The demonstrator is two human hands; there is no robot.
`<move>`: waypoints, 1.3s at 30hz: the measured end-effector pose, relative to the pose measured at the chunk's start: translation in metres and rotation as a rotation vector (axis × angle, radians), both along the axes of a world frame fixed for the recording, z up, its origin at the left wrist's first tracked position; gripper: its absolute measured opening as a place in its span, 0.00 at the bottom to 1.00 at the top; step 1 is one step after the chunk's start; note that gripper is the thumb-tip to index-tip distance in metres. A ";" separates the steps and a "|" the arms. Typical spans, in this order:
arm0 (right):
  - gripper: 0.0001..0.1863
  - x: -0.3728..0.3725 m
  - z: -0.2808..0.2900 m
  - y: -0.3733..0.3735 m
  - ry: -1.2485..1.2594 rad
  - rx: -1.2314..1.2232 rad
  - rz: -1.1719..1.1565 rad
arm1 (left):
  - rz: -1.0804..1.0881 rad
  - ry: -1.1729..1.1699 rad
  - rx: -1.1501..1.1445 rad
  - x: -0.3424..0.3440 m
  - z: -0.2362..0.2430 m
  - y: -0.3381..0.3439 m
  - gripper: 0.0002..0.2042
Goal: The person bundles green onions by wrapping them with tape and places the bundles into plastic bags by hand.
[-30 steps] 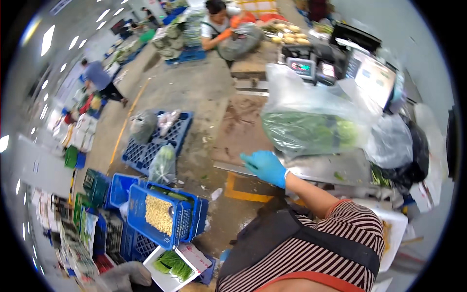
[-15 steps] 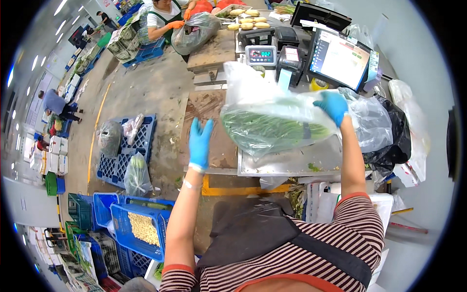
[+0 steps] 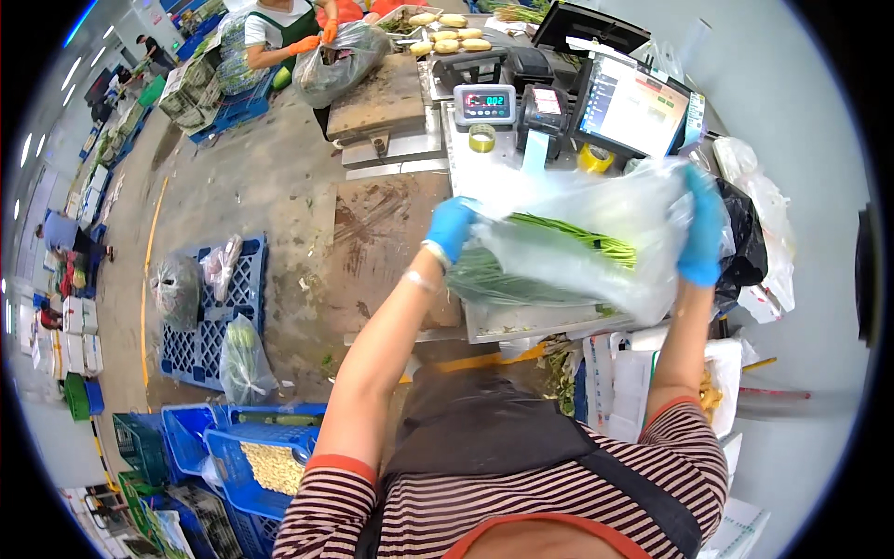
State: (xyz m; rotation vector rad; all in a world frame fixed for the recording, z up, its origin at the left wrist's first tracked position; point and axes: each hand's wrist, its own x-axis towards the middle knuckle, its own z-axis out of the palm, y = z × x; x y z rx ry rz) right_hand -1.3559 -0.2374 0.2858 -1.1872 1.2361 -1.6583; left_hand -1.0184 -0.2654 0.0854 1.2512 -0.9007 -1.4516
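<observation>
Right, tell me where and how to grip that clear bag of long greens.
Probably by its two ends: left hand from the left, right hand from the right. The clear bag looks limp and stretches sideways with long greens inside, so one grip might let it sag.

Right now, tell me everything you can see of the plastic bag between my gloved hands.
The bag looks like thin, clear-to-milky plastic, wrinkled and stretched left to right over the metal surface. Long green stalks show bright in its middle, and duller green shows through the plastic lower left. Your left hand grips its left side; your right hand, blurred, is at its right end. Whether its mouth is open isn't clear.
</observation>
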 end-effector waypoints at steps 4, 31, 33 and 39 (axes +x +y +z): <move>0.12 0.036 0.061 -0.013 -0.096 -0.069 -0.094 | 0.077 0.398 -0.198 0.102 0.099 0.041 0.06; 0.07 0.358 -0.167 -0.036 -0.092 0.120 0.499 | 1.014 -0.004 -0.032 0.375 -0.047 0.230 0.08; 0.06 0.362 -0.195 -0.051 -0.127 0.148 0.515 | 1.034 0.004 0.064 0.346 -0.056 0.241 0.12; 0.10 0.364 -0.262 -0.098 0.124 0.091 0.799 | 1.166 -0.318 0.003 0.276 -0.168 0.299 0.38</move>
